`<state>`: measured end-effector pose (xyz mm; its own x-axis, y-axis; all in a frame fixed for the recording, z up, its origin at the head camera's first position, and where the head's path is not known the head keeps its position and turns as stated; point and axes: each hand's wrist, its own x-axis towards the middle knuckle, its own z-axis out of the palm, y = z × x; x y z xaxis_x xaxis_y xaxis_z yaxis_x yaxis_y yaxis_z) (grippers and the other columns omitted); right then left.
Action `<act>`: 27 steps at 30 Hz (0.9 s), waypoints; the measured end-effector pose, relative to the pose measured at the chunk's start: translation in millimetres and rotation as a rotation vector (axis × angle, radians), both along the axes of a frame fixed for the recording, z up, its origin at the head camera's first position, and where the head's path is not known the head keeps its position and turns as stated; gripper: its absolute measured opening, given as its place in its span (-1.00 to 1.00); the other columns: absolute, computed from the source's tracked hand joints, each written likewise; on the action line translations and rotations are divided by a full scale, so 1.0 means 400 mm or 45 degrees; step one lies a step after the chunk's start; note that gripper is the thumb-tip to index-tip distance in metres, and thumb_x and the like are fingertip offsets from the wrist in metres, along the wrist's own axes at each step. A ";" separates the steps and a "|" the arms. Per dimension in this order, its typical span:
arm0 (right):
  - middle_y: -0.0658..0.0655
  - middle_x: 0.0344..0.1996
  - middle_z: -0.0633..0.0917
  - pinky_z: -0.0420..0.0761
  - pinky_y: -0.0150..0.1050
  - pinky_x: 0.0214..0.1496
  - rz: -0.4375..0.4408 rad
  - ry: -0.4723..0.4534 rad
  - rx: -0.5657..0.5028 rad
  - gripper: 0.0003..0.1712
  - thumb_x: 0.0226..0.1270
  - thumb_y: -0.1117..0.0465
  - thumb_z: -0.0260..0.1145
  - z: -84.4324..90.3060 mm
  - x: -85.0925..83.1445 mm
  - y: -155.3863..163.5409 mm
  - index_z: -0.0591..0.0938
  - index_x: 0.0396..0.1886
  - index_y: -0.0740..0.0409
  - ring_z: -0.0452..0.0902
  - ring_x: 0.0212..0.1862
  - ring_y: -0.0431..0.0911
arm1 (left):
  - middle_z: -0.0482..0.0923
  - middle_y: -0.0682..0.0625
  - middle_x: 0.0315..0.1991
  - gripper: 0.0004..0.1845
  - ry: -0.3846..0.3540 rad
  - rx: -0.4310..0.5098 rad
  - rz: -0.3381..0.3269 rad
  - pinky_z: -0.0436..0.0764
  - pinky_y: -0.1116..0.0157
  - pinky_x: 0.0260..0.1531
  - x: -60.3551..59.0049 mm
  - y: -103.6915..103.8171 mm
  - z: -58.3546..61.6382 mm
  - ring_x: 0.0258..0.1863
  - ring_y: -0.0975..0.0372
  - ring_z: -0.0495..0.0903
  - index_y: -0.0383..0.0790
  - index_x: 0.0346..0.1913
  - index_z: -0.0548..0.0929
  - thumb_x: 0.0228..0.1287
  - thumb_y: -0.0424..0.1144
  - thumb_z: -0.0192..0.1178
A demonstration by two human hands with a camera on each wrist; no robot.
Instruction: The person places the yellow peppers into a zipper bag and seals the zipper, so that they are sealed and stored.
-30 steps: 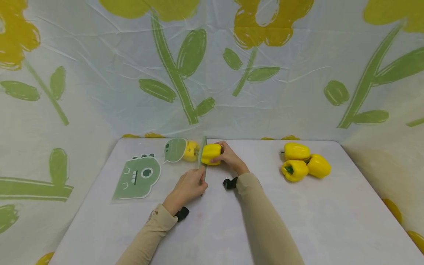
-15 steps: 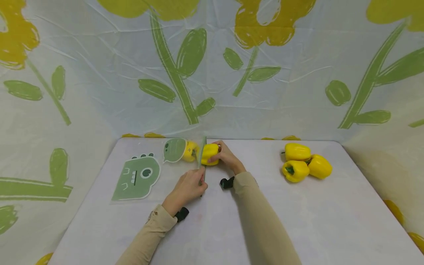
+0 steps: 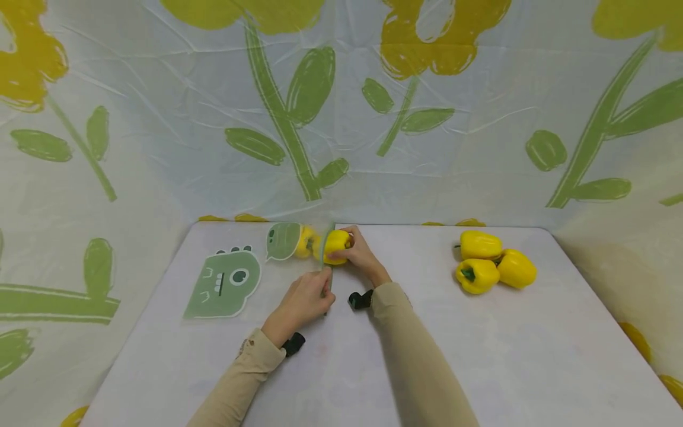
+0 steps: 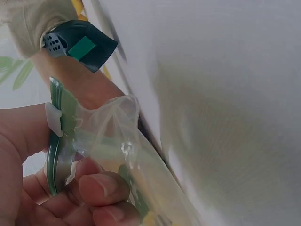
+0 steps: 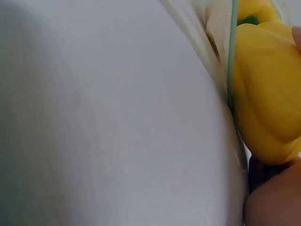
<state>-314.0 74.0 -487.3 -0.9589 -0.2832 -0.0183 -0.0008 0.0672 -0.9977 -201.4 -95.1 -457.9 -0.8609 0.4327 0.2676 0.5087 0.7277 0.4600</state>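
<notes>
A clear zip bag point(image 3: 223, 283) with a green dinosaur print lies on its side, its mouth facing right. My left hand point(image 3: 300, 301) pinches the green-edged mouth near its front end; the white slider point(image 4: 54, 119) shows by the thumb in the left wrist view. At the mouth, my right hand point(image 3: 363, 254) grips a yellow bell pepper point(image 3: 337, 244), which is partly inside the bag. Deeper in, another yellow bell pepper point(image 3: 305, 243) lies behind the printed speech bubble point(image 3: 283, 241). In the right wrist view the held pepper point(image 5: 268, 89) sits against the bag's green edge.
Three more yellow bell peppers point(image 3: 478, 245) lie grouped on the white table point(image 3: 533, 356) at the right. Behind the table hangs a white sheet point(image 3: 480, 154) with a flower print. A dark wrist camera point(image 3: 360, 300) sits below the right hand.
My right hand has moved left, carrying its pepper further through the bag's mouth. The left hand stays at the edge. The peppers at the right keep their places.
</notes>
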 end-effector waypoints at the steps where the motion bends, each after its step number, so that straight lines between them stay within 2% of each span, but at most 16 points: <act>1: 0.25 -0.01 0.56 0.51 -0.27 -0.16 0.005 0.023 0.009 -0.26 0.00 0.34 0.49 -0.002 0.001 -0.001 0.31 0.16 0.13 0.51 -0.14 -0.05 | 0.30 0.14 -0.62 -0.69 0.003 0.003 0.002 0.33 0.35 -0.61 0.000 0.001 0.002 -0.63 0.29 0.33 -0.06 -0.47 0.33 0.01 -0.42 0.28; 5: 0.26 0.00 0.59 0.50 -0.26 -0.14 0.049 0.134 0.077 -0.26 0.10 0.32 0.49 -0.007 0.004 -0.004 0.36 0.27 0.09 0.51 -0.14 -0.05 | 0.30 0.14 -0.63 -0.69 0.015 0.019 0.003 0.32 0.34 -0.61 0.002 0.000 0.007 -0.64 0.29 0.33 -0.08 -0.48 0.33 0.00 -0.44 0.29; 8: 0.32 0.08 0.58 0.48 -0.18 0.07 0.072 0.229 0.145 -0.22 0.15 0.32 0.46 -0.010 0.004 -0.011 0.37 0.37 0.13 0.50 -0.01 0.02 | 0.32 0.14 -0.62 -0.69 0.025 0.032 0.003 0.34 0.32 -0.60 0.004 0.000 0.008 -0.64 0.28 0.34 -0.09 -0.48 0.33 -0.01 -0.44 0.29; 11: 0.35 0.15 0.56 0.45 -0.10 0.13 0.074 0.280 0.207 -0.19 0.19 0.31 0.44 -0.009 0.006 -0.019 0.33 0.43 0.16 0.48 0.06 0.08 | 0.32 0.14 -0.62 -0.69 0.035 0.033 0.008 0.35 0.32 -0.60 0.004 0.000 0.006 -0.63 0.27 0.35 -0.09 -0.49 0.34 -0.04 -0.44 0.29; 15: 0.30 0.19 0.54 0.43 -0.12 0.14 0.087 0.255 0.246 -0.15 0.20 0.30 0.42 -0.007 0.007 -0.016 0.29 0.48 0.12 0.47 0.07 0.06 | 0.32 0.14 -0.62 -0.69 0.023 0.040 0.005 0.34 0.34 -0.59 0.003 0.000 0.003 -0.64 0.29 0.33 -0.08 -0.49 0.34 -0.03 -0.44 0.29; 20: 0.23 0.21 0.53 0.41 -0.09 0.18 0.110 0.186 0.206 -0.15 0.13 0.29 0.45 -0.013 0.003 0.000 0.34 0.45 0.04 0.49 0.07 0.06 | 0.31 0.15 -0.63 -0.69 -0.005 0.033 0.019 0.31 0.35 -0.61 0.004 -0.001 0.001 -0.66 0.31 0.29 -0.07 -0.49 0.33 -0.01 -0.43 0.29; 27: 0.29 0.16 0.56 0.46 -0.09 0.14 0.112 0.285 0.247 -0.17 0.06 0.34 0.50 -0.012 0.007 -0.007 0.39 0.37 0.13 0.50 0.06 0.08 | 0.31 0.14 -0.63 -0.70 0.027 0.034 0.002 0.31 0.34 -0.63 0.009 0.000 0.001 -0.66 0.29 0.30 -0.09 -0.48 0.33 -0.03 -0.44 0.28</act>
